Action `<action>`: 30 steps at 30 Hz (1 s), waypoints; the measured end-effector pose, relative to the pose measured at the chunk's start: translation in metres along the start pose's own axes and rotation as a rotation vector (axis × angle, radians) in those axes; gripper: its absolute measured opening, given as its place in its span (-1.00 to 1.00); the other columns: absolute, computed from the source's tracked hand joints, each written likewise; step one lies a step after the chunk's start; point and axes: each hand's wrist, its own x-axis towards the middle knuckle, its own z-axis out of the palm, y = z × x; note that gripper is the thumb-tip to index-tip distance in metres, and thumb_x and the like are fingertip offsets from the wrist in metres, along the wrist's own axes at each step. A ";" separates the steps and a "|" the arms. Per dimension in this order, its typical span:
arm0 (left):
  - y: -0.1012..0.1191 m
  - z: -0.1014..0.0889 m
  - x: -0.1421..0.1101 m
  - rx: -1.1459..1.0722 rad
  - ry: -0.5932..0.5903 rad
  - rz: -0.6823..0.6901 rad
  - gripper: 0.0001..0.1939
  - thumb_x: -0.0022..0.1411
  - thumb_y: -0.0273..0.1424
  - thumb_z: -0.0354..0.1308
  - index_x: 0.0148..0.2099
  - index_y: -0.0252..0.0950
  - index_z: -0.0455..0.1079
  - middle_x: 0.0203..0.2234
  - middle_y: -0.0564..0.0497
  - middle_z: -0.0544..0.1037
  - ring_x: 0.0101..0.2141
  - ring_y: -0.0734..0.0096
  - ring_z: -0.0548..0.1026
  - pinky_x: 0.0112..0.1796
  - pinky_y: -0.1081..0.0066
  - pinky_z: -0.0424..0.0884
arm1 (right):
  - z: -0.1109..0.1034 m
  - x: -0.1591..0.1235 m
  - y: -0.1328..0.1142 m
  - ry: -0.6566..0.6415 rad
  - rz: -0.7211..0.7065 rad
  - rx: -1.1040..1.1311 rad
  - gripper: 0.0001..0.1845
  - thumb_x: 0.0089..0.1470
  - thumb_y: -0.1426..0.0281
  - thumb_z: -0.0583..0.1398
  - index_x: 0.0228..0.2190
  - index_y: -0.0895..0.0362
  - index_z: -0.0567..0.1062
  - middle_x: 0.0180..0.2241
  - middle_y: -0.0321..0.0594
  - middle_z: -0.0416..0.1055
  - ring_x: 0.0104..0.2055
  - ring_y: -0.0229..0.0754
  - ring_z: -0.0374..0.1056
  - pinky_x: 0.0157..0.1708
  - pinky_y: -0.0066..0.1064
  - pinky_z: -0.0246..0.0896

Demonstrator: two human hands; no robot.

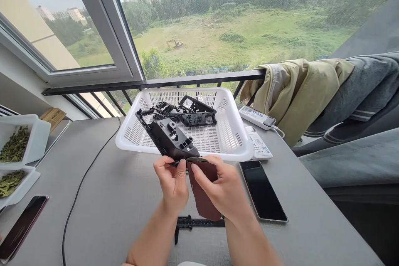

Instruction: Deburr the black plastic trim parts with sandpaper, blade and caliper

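Note:
My left hand (pixel 171 181) grips the near end of a black moulded plastic part (pixel 168 138), which slants up and away toward the basket. In my right hand (pixel 220 185) is a folded sheet of reddish-brown sandpaper (pixel 202 189), pressed against that near end. Both hands are close together above the grey table (pixel 118 203). The part's contact point is hidden by my fingers. Behind it, more black plastic parts (pixel 195 112) lie in a white perforated plastic basket (pixel 230 149).
A black caliper (pixel 199 223) lies below my hands. A smartphone (pixel 262 191) sits to the right, another (pixel 21 228) at the left edge. White trays of dried green leaves (pixel 18 145) stand left. A power bank (pixel 256 117) and draped jacket (pixel 299 91) lie beyond; a black cable (pixel 84 183) crosses the table.

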 end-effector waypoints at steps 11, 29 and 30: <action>0.000 -0.003 0.014 -0.270 -0.055 -0.335 -0.68 0.13 -0.18 0.27 -0.15 -0.13 0.25 -0.42 0.12 0.41 -0.54 0.53 0.38 -0.53 0.52 0.32 | -0.009 0.012 0.002 -0.041 0.456 0.745 -0.68 -0.22 0.20 0.39 -0.57 0.15 0.44 -0.65 -0.34 0.38 -0.63 -0.30 0.24 -0.62 -0.48 0.17; 0.014 0.000 0.009 -0.505 -0.113 -0.406 -0.55 -0.05 -0.35 0.41 -0.31 -0.19 0.13 -0.44 0.14 0.48 -0.44 0.51 0.45 -0.34 0.47 0.37 | 0.008 0.006 0.001 -0.214 0.423 0.836 -0.69 -0.21 0.25 0.37 -0.60 0.16 0.39 -0.64 -0.40 0.22 -0.59 -0.37 0.07 -0.57 -0.51 0.03; 0.013 -0.001 0.010 -0.507 -0.111 -0.432 -0.56 -0.04 -0.35 0.40 -0.30 -0.18 0.13 -0.44 0.14 0.48 -0.45 0.50 0.45 -0.34 0.46 0.37 | 0.008 0.006 0.001 -0.262 0.421 0.829 -0.68 -0.21 0.25 0.37 -0.61 0.16 0.38 -0.65 -0.41 0.19 -0.60 -0.39 0.04 -0.58 -0.51 0.00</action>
